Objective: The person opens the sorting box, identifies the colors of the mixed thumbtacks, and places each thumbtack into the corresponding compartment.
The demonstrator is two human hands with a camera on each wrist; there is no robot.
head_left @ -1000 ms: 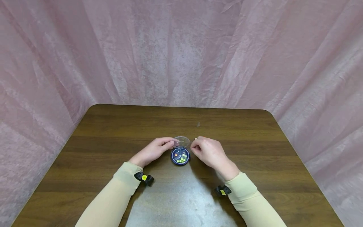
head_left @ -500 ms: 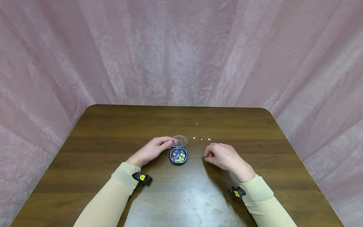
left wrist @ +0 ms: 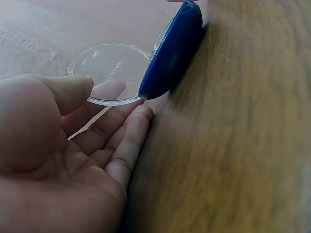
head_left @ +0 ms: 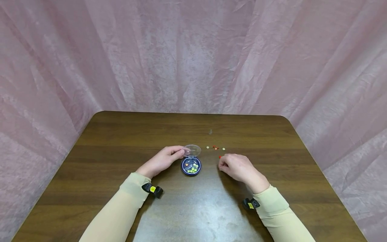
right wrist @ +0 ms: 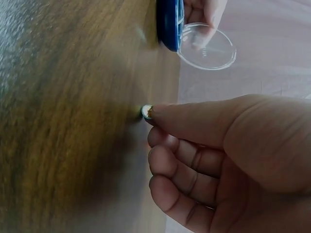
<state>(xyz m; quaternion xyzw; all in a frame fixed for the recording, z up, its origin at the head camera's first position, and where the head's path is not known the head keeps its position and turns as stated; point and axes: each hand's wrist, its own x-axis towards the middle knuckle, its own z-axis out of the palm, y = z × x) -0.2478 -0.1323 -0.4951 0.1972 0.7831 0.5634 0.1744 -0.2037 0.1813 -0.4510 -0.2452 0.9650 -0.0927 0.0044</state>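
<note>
Likely a pick-up step: below centre frame, the left hand (head_left: 161, 160) pinches the clear lid (head_left: 195, 150), the right hand (head_left: 240, 167) a small disc (right wrist: 146, 112) (lifting needs steadiness).

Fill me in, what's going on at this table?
A person's left grip pinches the raised clear lid of a small blue case. The right grip pinches one small piece close to the table. Inside the divided case lie several yellow-green pieces and one orange piece. A few red pieces and two pale pieces lie on the table nearby.
</note>
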